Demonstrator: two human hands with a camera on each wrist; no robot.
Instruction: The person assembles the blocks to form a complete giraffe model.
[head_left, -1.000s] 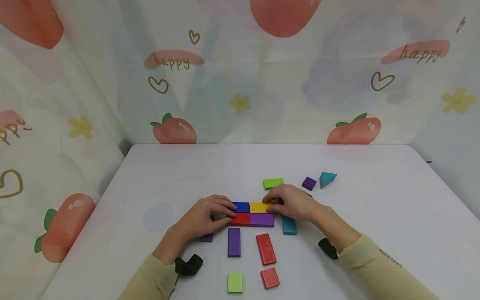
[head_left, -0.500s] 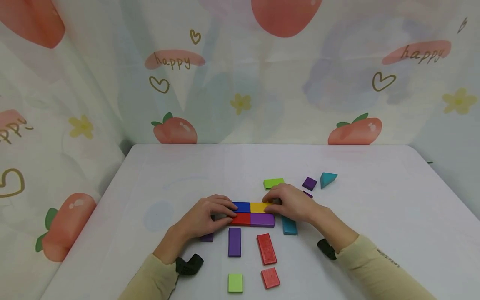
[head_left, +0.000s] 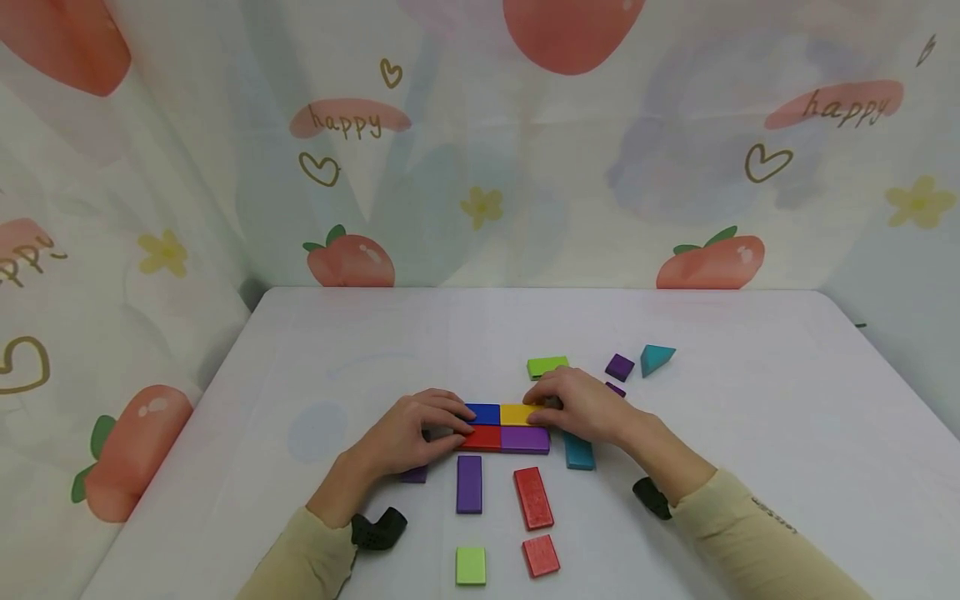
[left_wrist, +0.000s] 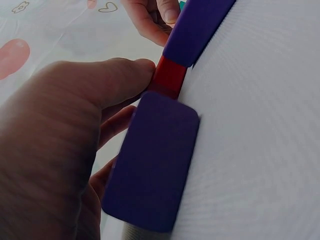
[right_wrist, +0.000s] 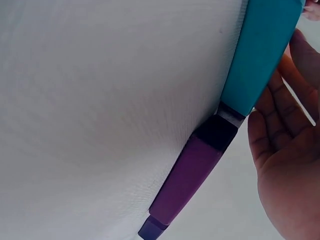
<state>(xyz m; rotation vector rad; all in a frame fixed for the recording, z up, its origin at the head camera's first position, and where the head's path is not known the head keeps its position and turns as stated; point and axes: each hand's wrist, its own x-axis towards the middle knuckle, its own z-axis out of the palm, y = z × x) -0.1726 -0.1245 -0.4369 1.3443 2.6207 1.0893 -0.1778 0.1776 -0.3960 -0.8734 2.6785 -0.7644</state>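
Observation:
Four flat blocks lie edge to edge in the head view: a blue block (head_left: pixel 486 414) and a yellow block (head_left: pixel 516 414) behind, a red block (head_left: pixel 483 440) and a purple block (head_left: pixel 525 440) in front. My left hand (head_left: pixel 420 429) holds the left end of the group, fingers on the blue block and thumb by the red block. At the other end, my right hand (head_left: pixel 581 404) pinches the yellow block with thumb and forefinger. In the left wrist view the thumb touches the red block (left_wrist: pixel 171 77). The right fingertips are partly hidden behind a teal block (right_wrist: pixel 265 55).
Nearer the person lie a purple block (head_left: pixel 468 485), two red blocks (head_left: pixel 533 498) and a light green square (head_left: pixel 470 567). A dark purple block (head_left: pixel 413 476) sits beneath the left wrist. Behind are a green block (head_left: pixel 547 367), a small purple block (head_left: pixel 619 367) and a teal wedge (head_left: pixel 657 359).
Almost nothing differs: both hands keep their places at the ends of the block group. The right forearm has shifted very slightly left.

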